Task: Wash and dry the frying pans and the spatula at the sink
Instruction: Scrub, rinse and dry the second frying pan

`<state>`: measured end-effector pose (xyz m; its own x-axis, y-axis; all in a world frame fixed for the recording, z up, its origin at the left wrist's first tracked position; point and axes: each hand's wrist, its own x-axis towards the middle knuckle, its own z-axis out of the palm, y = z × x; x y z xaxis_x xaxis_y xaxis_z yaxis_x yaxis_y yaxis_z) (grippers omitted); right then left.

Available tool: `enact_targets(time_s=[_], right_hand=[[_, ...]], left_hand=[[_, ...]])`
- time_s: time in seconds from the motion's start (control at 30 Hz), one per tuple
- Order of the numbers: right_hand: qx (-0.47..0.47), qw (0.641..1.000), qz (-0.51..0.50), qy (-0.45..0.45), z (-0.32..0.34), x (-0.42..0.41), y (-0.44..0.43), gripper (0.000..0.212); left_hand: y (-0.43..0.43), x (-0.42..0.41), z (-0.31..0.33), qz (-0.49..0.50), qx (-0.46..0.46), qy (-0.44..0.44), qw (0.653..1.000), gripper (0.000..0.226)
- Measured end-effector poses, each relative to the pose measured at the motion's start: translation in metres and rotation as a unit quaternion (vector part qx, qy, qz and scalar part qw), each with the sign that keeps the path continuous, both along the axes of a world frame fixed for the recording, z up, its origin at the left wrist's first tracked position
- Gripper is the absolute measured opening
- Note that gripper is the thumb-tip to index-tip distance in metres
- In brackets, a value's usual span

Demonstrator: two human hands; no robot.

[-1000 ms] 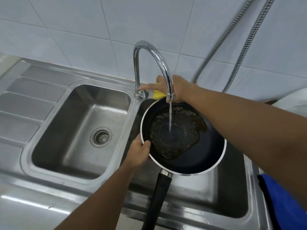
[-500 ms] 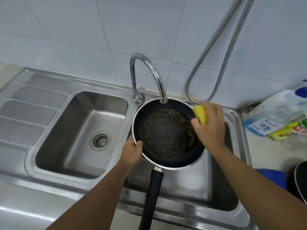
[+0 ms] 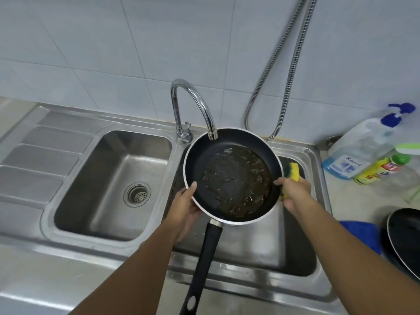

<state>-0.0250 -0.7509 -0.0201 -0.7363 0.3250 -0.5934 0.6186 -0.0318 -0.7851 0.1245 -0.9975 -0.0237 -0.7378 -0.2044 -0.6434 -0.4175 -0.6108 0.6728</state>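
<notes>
A black frying pan (image 3: 231, 160) with a pale rim and a long black handle hangs over the right sink basin (image 3: 261, 253), dirty brown water pooled inside. My left hand (image 3: 185, 211) grips its left rim. My right hand (image 3: 293, 192) holds a yellow and green sponge (image 3: 293, 172) against the pan's right rim. The chrome faucet (image 3: 195, 103) arches over the pan's far edge, with no water running. A second black pan (image 3: 406, 237) lies on the counter at the right edge. No spatula shows.
The left basin (image 3: 109, 185) has a round drain and a ribbed drainboard (image 3: 34, 160) beside it. A metal hose (image 3: 277, 87) hangs on the tiled wall. Soap bottles (image 3: 368, 153) stand at the right, with a blue cloth (image 3: 361, 235) by the second pan.
The water stopped. My right hand came from the faucet lever with the sponge down to the pan's right rim. The view shifted to the right, showing the bottles and second pan.
</notes>
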Motion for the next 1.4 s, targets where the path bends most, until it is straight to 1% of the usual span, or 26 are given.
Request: enact_targets(time_s=[0.03, 0.07, 0.17, 0.23, 0.3, 0.37, 0.43, 0.47, 0.5, 0.53, 0.57, 0.6, 0.63, 0.67, 0.73, 0.8, 0.87, 0.93, 1.0, 1.03, 1.07, 1.2, 1.27, 1.3, 1.33, 1.4], right_hand=[[-0.005, 1.000, -0.011, -0.005, 0.000, -0.001, 0.000, 0.029], [-0.009, 1.000, -0.018, -0.010, 0.000, -0.001, 0.000, 0.027], [-0.008, 0.999, -0.031, -0.016, -0.003, 0.002, 0.001, 0.025], [0.002, 0.999, -0.037, -0.010, -0.006, 0.004, 0.003, 0.024], [0.021, 0.999, -0.028, 0.011, -0.007, 0.007, 0.003, 0.022], [0.056, 0.998, 0.005, 0.040, -0.007, 0.008, 0.002, 0.021], [0.111, 0.989, 0.054, 0.076, -0.004, 0.008, -0.001, 0.030], [0.157, 0.978, 0.082, 0.106, -0.002, 0.007, -0.003, 0.036], [0.224, 0.955, 0.110, 0.157, 0.000, 0.007, -0.005, 0.041], [0.303, 0.917, 0.139, 0.220, 0.002, 0.006, -0.005, 0.046], [0.376, 0.868, 0.169, 0.276, 0.005, 0.006, -0.008, 0.053], [0.425, 0.825, 0.203, 0.311, 0.006, 0.005, -0.012, 0.060], [0.447, 0.798, 0.242, 0.324, 0.006, 0.003, -0.018, 0.066], [0.444, 0.788, 0.282, 0.321, 0.005, 0.000, -0.025, 0.070], [0.415, 0.783, 0.366, 0.284, -0.001, -0.007, -0.041, 0.074], [0.386, 0.756, 0.473, 0.236, -0.006, -0.010, -0.056, 0.074], [0.336, 0.725, 0.556, 0.228, -0.010, -0.006, -0.070, 0.065], [0.296, 0.690, 0.608, 0.257, -0.011, 0.001, -0.082, 0.050], [0.296, 0.634, 0.665, 0.262, -0.007, 0.010, -0.090, 0.038], [0.309, 0.612, 0.682, 0.255, -0.002, 0.013, -0.089, 0.034], [0.325, 0.601, 0.689, 0.243, 0.003, 0.013, -0.086, 0.029], [0.420, 0.583, 0.663, 0.212, 0.017, -0.004, -0.059, 0.015], [0.490, 0.576, 0.617, 0.218, 0.017, -0.023, -0.053, 0.015], [0.522, 0.577, 0.586, 0.228, 0.014, -0.034, -0.052, 0.020], [0.537, 0.587, 0.555, 0.243, 0.010, -0.045, -0.052, 0.024], [0.521, 0.618, 0.524, 0.267, 0.004, -0.065, -0.058, 0.031]], left_hand=[[0.005, 0.003, 0.004, -0.024, 0.033, 0.001, 0.999, 0.043], [0.011, 0.006, 0.008, -0.069, 0.039, -0.012, 0.997, 0.045], [0.024, 0.013, 0.013, -0.207, 0.002, -0.108, 0.972, 0.054], [0.027, 0.014, 0.014, -0.249, -0.020, -0.142, 0.958, 0.062], [0.028, 0.015, 0.013, -0.265, -0.084, -0.146, 0.950, 0.064], [0.032, 0.016, 0.008, -0.250, -0.139, -0.131, 0.949, 0.064], [0.038, 0.016, 0.004, -0.238, -0.146, -0.119, 0.953, 0.065], [0.041, 0.017, 0.002, -0.232, -0.139, -0.116, 0.956, 0.064], [0.043, 0.017, 0.001, -0.224, -0.132, -0.113, 0.959, 0.063], [0.044, 0.016, 0.001, -0.218, -0.127, -0.112, 0.961, 0.062], [0.045, 0.016, 0.001, -0.213, -0.126, -0.111, 0.962, 0.061], [0.045, 0.015, 0.000, -0.211, -0.129, -0.109, 0.963, 0.061], [0.044, 0.015, -0.001, -0.210, -0.132, -0.104, 0.963, 0.062], [0.042, 0.015, -0.002, -0.208, -0.136, -0.098, 0.964, 0.065], [0.038, 0.016, -0.004, -0.202, -0.143, -0.087, 0.965, 0.065], [0.034, 0.017, -0.004, -0.194, -0.151, -0.082, 0.966, 0.062], [0.032, 0.016, -0.002, -0.188, -0.159, -0.083, 0.966, 0.061], [0.028, 0.015, -0.001, -0.188, -0.164, -0.082, 0.965, 0.061], [0.023, 0.015, -0.001, -0.188, -0.164, -0.083, 0.965, 0.063], [0.021, 0.015, -0.001, -0.187, -0.159, -0.083, 0.966, 0.064], [0.019, 0.016, -0.002, -0.187, -0.153, -0.084, 0.967, 0.065], [0.019, 0.018, 0.003, -0.197, -0.126, -0.078, 0.969, 0.064], [0.018, 0.019, 0.005, -0.212, -0.123, -0.073, 0.967, 0.063], [0.017, 0.020, 0.005, -0.219, -0.127, -0.072, 0.965, 0.062], [0.017, 0.021, 0.005, -0.226, -0.132, -0.071, 0.963, 0.062], [0.020, 0.023, 0.005, -0.239, -0.145, -0.066, 0.958, 0.062]])
